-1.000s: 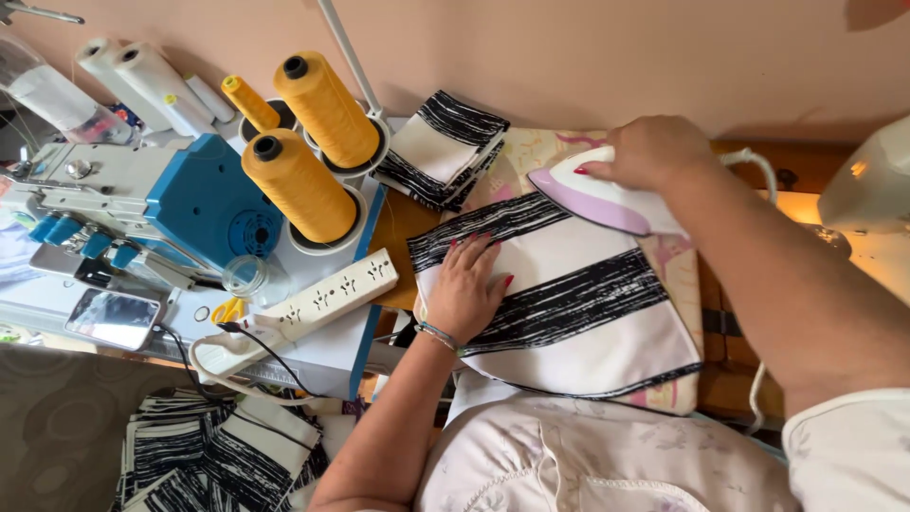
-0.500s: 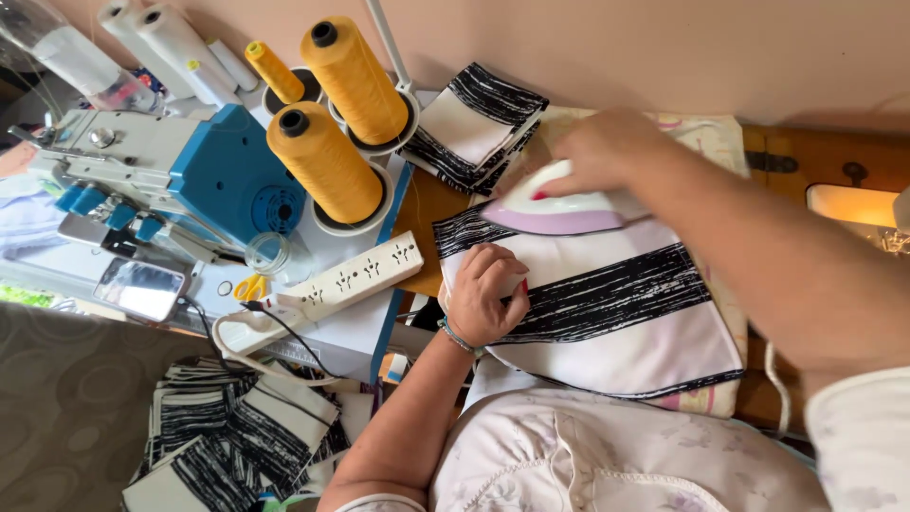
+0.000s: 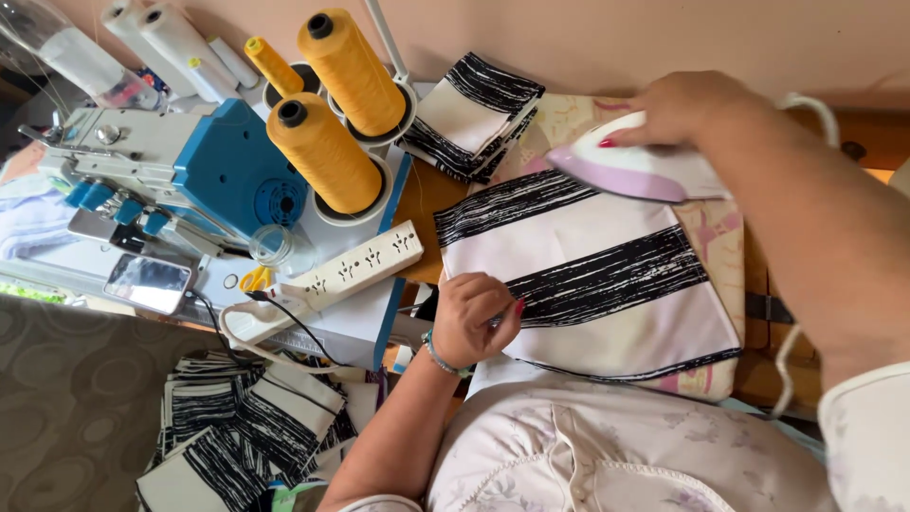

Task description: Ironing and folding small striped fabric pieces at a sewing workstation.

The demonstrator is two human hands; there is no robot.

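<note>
- My right hand [image 3: 687, 106] has a closed grip on the iron [image 3: 637, 169], which sits on the far edge of the cloth [image 3: 588, 275].
- My left hand [image 3: 474, 318] is curled, fingers pinching the cloth's near left edge.
- The striped cloth lies flat on the padded worktop [image 3: 716, 242].
- Folded pieces [image 3: 474, 114] sit just beyond it, beside the yellow cones [image 3: 327, 152].

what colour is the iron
White on top with a lilac base, seen in the head view: the iron under the right hand.
</note>
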